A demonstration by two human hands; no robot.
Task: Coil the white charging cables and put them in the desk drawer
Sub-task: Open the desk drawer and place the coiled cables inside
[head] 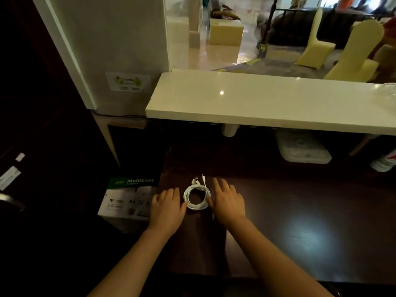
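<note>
A white charging cable (197,205) lies wound in a small round coil on the dark wooden desk (289,211). Its two plug ends stick out at the far side of the coil. My left hand (168,205) lies flat on the desk just left of the coil, fingers straight, its thumb side touching the coil's edge. My right hand (228,200) lies flat just right of the coil, fingers straight and spread, touching its right edge. No drawer shows in view.
A MultiCopy A4 paper box (128,202) stands left of the desk, beside my left hand. A white raised counter (267,101) runs across above the desk's far side. Beneath it sit a clear plastic container (302,148) and a white tub (383,162).
</note>
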